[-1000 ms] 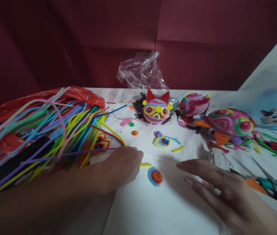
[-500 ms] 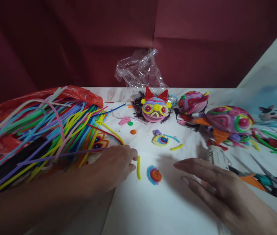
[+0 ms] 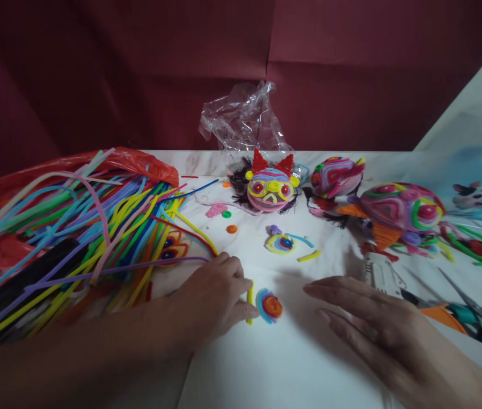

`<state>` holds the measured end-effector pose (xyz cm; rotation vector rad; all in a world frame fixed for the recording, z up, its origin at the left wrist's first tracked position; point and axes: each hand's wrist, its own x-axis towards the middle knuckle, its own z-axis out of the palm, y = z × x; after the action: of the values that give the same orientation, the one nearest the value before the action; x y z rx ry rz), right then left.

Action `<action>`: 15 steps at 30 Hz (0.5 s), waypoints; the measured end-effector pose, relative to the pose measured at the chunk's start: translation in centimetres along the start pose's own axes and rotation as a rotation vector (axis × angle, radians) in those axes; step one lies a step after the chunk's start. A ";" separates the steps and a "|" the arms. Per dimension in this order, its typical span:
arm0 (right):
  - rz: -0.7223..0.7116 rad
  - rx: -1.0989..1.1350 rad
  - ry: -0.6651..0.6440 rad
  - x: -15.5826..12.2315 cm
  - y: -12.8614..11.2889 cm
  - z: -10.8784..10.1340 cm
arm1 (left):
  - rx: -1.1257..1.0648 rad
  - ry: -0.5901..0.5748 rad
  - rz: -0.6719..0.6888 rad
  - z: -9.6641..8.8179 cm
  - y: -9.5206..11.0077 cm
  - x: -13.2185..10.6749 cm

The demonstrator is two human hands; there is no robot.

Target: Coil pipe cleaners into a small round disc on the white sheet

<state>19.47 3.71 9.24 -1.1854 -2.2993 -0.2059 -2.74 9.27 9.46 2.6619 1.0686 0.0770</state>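
Note:
Thumb and forefinger of my left hand (image 3: 219, 289) close on a short yellow pipe cleaner piece (image 3: 250, 287) over the white sheet, partly covering it. Just right of the fingertips lies an orange coil (image 3: 272, 307) edged by blue and purple pipe cleaner arcs (image 3: 262, 302). My right hand (image 3: 377, 324) hovers or rests to the right of the coil with its fingers stretched out, holding nothing that I can see. Behind the coil lie a yellow-rimmed eye shape (image 3: 281, 244) with a blue centre and another yellow piece (image 3: 309, 256).
Many loose pipe cleaners (image 3: 108, 221) spill from a red plastic bag (image 3: 138, 162) at the left. A decorated face (image 3: 273, 193) and a fish-like figure (image 3: 403, 210) stand behind. Scissors (image 3: 475, 307) and a white glue gun (image 3: 379, 272) lie on the right. Clear plastic wrap (image 3: 241, 122) sits at the back.
My left hand has shifted right, and the yellow piece with it, closer to the orange coil. My right hand has stayed nearly still.

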 end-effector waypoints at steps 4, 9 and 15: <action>0.007 0.014 -0.023 -0.2 0.1 0.1 | -0.007 -0.015 -0.005 0.2 -0.3 0.0; 0.018 0.021 -0.006 -0.2 0.1 0.3 | 0.010 -0.041 0.020 -0.3 -0.3 -0.1; 0.230 0.048 -0.019 -1.9 2.4 -1.9 | -0.012 -0.059 -0.068 0.1 0.2 -0.8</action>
<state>23.05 3.10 9.59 -1.4191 -2.1487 -0.0538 -3.15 8.61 9.49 2.5974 1.1349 -0.0082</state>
